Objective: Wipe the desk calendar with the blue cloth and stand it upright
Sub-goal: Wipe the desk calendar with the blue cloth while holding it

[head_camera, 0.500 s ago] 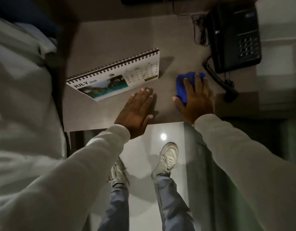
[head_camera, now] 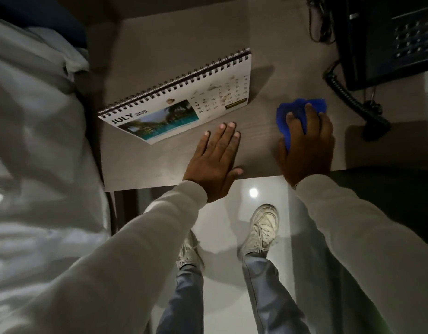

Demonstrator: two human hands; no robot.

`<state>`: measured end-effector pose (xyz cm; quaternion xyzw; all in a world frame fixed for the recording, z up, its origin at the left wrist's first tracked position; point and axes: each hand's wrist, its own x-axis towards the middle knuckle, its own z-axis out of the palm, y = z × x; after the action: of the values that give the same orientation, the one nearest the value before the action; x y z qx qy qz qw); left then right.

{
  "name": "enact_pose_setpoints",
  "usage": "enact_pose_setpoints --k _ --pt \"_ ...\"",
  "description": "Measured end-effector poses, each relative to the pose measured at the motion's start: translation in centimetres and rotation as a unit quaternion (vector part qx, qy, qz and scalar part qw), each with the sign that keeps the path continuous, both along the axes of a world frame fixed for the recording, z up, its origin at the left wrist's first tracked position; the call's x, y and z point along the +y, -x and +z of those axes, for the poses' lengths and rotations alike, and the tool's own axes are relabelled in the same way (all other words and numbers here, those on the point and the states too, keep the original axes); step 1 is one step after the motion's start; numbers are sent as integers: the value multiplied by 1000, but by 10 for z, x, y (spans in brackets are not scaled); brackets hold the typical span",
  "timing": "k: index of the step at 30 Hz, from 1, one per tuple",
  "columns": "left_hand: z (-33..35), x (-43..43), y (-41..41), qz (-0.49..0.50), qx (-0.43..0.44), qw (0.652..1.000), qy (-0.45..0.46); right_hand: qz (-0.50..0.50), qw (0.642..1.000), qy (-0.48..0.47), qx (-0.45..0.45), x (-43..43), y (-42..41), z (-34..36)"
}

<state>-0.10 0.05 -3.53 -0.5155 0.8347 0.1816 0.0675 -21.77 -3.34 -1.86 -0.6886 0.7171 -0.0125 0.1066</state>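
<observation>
Blue cloth (head_camera: 302, 116) bunched under the right hand (head_camera: 306, 143), right of centre in the frame, fingers curled over it and pressing it to the desk (head_camera: 164, 37). Left hand (head_camera: 215, 162) spread flat and empty on the desk near the front edge, fingertips just short of the desk calendar (head_camera: 184, 100) but apart from it. Calendar left of centre, lying low with its July page facing up, spiral binding along the far edge, 1 corner angled toward the lower left; whether fully flat or slightly propped, hard to tell. Smudges visible on the date grid at the page's right side. Black telephone (head_camera: 386, 39) in the upper right corner, coiled cord (head_camera: 347, 92) trailing down just beyond the cloth. Judged stage: opening step, cloth gathered, wiping of the page not yet begun. Next move likely calls for 2 things at once: steadying the calendar's near edge with the left hand so the light card does not slide, and carrying the cloth leftward onto the page, clear of the cord. Standing upright only after that.
</observation>
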Motion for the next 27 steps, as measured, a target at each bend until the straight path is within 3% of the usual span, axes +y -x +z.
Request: enact_pose_setpoints --k 7,11,15,20,27 --pt "53 15 -48 -49 40 998 -20 6 998 -68 -13 24 -2 30" --pt "91 25 -89 -87 43 995 -18 -43 988 -110 -99 44 -19 46" --pt "133 16 -121 -142 65 987 37 -160 961 2 -227 65 -61 68" --pt "158 -37 -139 -153 60 980 113 -213 885 121 -396 58 -117 84" --pt "134 -116 -140 -292 -15 949 118 -244 839 202 -442 19 -147 66"
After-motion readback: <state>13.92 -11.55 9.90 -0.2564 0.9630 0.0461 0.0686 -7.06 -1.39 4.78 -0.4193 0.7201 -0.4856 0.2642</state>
